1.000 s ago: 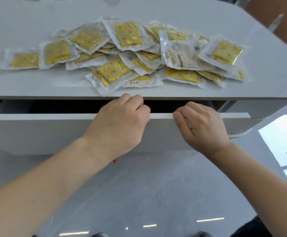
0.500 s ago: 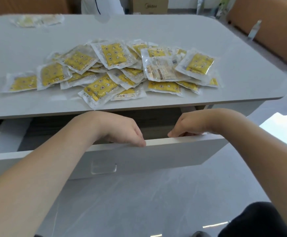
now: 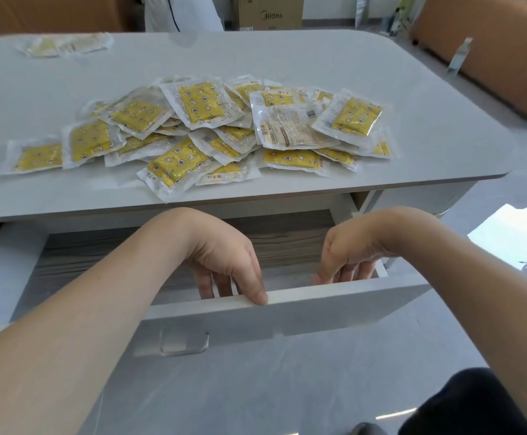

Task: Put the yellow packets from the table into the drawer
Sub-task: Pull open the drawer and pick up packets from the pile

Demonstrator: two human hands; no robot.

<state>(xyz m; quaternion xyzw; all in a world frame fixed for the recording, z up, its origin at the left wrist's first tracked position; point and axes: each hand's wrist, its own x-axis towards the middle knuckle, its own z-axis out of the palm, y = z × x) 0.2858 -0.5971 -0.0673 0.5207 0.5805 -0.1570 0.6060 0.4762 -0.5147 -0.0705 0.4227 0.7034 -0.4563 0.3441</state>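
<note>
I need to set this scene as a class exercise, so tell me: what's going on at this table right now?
A person is gripping the top edge of a white drawer front with both hands: the left hand and the right hand have fingers hooked inside it. The drawer is pulled out, showing a bare wood-grain bottom. A pile of clear-wrapped yellow packets lies on the grey table; none are in the drawer yet.

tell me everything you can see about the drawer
The drawer is pulled well out from under the grey table. Its front panel is plain white with a clear handle; the floor inside looks like grey wood grain, with no packets visible. The left hand and right hand both hook over its front edge.
</note>
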